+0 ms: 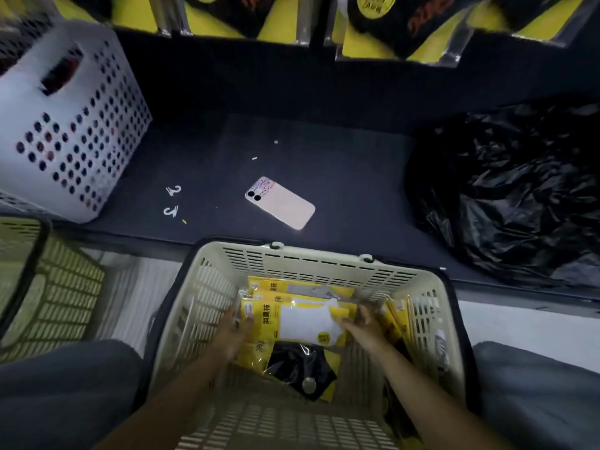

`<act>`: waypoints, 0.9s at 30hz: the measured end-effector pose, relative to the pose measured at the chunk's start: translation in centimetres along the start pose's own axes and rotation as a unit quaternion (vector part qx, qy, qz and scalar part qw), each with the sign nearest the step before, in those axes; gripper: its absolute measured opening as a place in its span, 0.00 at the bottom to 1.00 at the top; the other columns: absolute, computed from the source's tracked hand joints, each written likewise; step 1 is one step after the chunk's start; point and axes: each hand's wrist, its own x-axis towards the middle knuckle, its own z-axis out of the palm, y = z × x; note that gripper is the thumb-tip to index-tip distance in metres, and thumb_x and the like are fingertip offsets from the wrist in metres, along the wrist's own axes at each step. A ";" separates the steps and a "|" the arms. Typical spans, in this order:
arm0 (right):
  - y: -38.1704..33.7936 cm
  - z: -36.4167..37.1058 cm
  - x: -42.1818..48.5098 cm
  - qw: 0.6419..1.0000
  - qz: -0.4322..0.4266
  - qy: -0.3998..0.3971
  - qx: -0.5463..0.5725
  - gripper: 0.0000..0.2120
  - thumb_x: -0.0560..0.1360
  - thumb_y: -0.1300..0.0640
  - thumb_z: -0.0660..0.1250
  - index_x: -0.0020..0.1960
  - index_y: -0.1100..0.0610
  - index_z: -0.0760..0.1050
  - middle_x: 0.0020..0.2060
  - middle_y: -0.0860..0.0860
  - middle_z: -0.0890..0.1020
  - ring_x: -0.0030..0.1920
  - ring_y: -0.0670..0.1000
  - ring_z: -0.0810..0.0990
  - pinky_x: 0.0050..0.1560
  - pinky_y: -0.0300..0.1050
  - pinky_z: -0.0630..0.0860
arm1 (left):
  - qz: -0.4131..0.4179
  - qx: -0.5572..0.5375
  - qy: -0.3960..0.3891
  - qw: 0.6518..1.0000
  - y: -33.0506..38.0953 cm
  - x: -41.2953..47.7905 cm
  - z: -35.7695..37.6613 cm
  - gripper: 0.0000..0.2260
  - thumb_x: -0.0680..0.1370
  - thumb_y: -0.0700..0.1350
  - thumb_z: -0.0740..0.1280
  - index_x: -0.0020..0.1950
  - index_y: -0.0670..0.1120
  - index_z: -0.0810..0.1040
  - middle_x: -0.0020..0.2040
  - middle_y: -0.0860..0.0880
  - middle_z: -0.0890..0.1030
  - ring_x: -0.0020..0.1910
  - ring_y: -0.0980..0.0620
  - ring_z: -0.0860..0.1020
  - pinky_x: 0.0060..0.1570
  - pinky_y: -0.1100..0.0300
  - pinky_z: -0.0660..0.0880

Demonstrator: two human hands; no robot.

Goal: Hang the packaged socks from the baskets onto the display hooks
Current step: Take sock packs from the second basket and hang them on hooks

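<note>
Left hand [234,328], right hand [365,329] on pack [305,321]

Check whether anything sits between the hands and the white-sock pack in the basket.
Nothing visible does. The left hand and right hand already hold the white-sock pack by its side edges, and it lies topmost in the cream basket.

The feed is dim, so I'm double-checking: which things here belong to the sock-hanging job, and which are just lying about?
Job: cream basket; white-sock pack, held by left hand and right hand; black-sock pack; hung packs above.
Lying about: phone; black plastic bag; two loose white hooks.
</note>
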 end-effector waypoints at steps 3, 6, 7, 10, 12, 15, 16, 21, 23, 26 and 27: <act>0.2 0.4 0.8 1.000 -0.004 -0.015 -0.015 0.35 0.72 0.61 0.73 0.74 0.59 0.61 0.68 0.57 0.71 0.65 0.58 0.73 0.58 0.51 0.74 | -0.005 -0.018 -0.007 1.000 -0.7 0.8 0.2 0.22 0.80 0.47 0.63 0.73 0.46 0.65 0.68 0.44 0.72 0.62 0.47 0.73 0.52 0.58 0.75; 0.5 0.8 0.9 1.000 -0.023 0.002 -0.018 0.33 0.69 0.66 0.74 0.71 0.60 0.65 0.64 0.58 0.75 0.57 0.54 0.75 0.51 0.47 0.73 | 0.004 -0.003 -0.017 1.000 -0.7 1.0 0.5 0.25 0.80 0.49 0.63 0.76 0.49 0.61 0.65 0.49 0.71 0.62 0.49 0.72 0.42 0.72 0.70; 0.6 0.9 0.9 0.999 -0.029 0.007 -0.026 0.33 0.68 0.66 0.75 0.70 0.60 0.66 0.62 0.58 0.76 0.56 0.53 0.75 0.50 0.46 0.73 | 0.009 -0.007 -0.022 1.000 -0.7 1.0 0.5 0.27 0.80 0.47 0.63 0.77 0.49 0.57 0.65 0.48 0.70 0.61 0.51 0.71 0.42 0.72 0.71; 0.8 1.0 0.2 0.997 -0.040 0.009 -0.058 0.29 0.65 0.63 0.78 0.64 0.61 0.72 0.56 0.55 0.78 0.52 0.53 0.77 0.44 0.41 0.75 | 0.012 -0.009 -0.015 1.000 -0.7 1.1 0.7 0.29 0.80 0.44 0.64 0.78 0.46 0.55 0.69 0.45 0.69 0.63 0.49 0.70 0.51 0.62 0.72; 0.6 0.8 -0.6 0.997 -0.039 -0.016 -0.061 0.23 0.66 0.62 0.78 0.59 0.60 0.76 0.53 0.54 0.80 0.50 0.51 0.79 0.39 0.37 0.76 | -0.001 -0.009 -0.003 1.000 -0.7 1.1 0.6 0.26 0.79 0.43 0.65 0.76 0.44 0.60 0.70 0.41 0.70 0.64 0.45 0.71 0.54 0.58 0.73; -0.4 0.4 -1.9 0.997 -0.039 -0.057 -0.023 0.18 0.68 0.60 0.77 0.56 0.60 0.79 0.53 0.56 0.83 0.52 0.55 0.82 0.51 0.49 0.79 | -0.017 -0.025 -0.001 1.000 -0.5 0.6 0.4 0.25 0.79 0.43 0.66 0.74 0.43 0.64 0.69 0.40 0.71 0.64 0.44 0.72 0.59 0.53 0.73; -0.9 0.4 -2.4 0.997 -0.038 -0.065 -0.006 0.17 0.68 0.59 0.76 0.56 0.60 0.80 0.53 0.57 0.83 0.52 0.55 0.82 0.52 0.50 0.79 | -0.021 -0.033 -0.004 0.999 -0.3 0.3 0.3 0.24 0.78 0.44 0.67 0.73 0.43 0.65 0.69 0.40 0.72 0.63 0.44 0.73 0.61 0.50 0.73; -4.8 -0.1 -5.7 0.991 -0.072 -0.112 -0.031 0.17 0.71 0.55 0.74 0.57 0.61 0.79 0.53 0.56 0.83 0.52 0.52 0.81 0.54 0.45 0.76 | -0.041 -0.063 -0.006 0.997 1.2 -2.0 0.1 0.29 0.76 0.46 0.70 0.73 0.41 0.64 0.70 0.40 0.70 0.67 0.43 0.71 0.66 0.47 0.69; -6.9 -1.1 -7.7 0.985 -0.095 -0.125 -0.073 0.15 0.71 0.53 0.74 0.54 0.59 0.80 0.52 0.55 0.84 0.52 0.52 0.81 0.55 0.44 0.76 | -0.046 -0.091 -0.014 0.995 2.2 -3.3 -0.1 0.30 0.74 0.46 0.72 0.73 0.41 0.65 0.69 0.41 0.71 0.66 0.43 0.72 0.65 0.47 0.71; -10.7 -4.1 -11.6 0.972 -0.144 -0.158 -0.101 0.08 0.73 0.56 0.72 0.51 0.56 0.81 0.47 0.51 0.84 0.47 0.48 0.81 0.46 0.34 0.76 | -0.027 -0.096 -0.056 0.993 4.4 -5.4 -1.1 0.32 0.69 0.50 0.77 0.68 0.42 0.67 0.65 0.45 0.75 0.61 0.45 0.76 0.58 0.47 0.76; -12.0 -5.3 -12.8 0.968 -0.162 -0.163 -0.102 0.08 0.73 0.57 0.71 0.52 0.58 0.81 0.47 0.52 0.84 0.47 0.48 0.81 0.47 0.35 0.76 | -0.014 -0.081 -0.074 0.994 5.4 -6.1 -1.6 0.33 0.69 0.51 0.77 0.68 0.43 0.67 0.65 0.47 0.74 0.60 0.47 0.76 0.57 0.49 0.76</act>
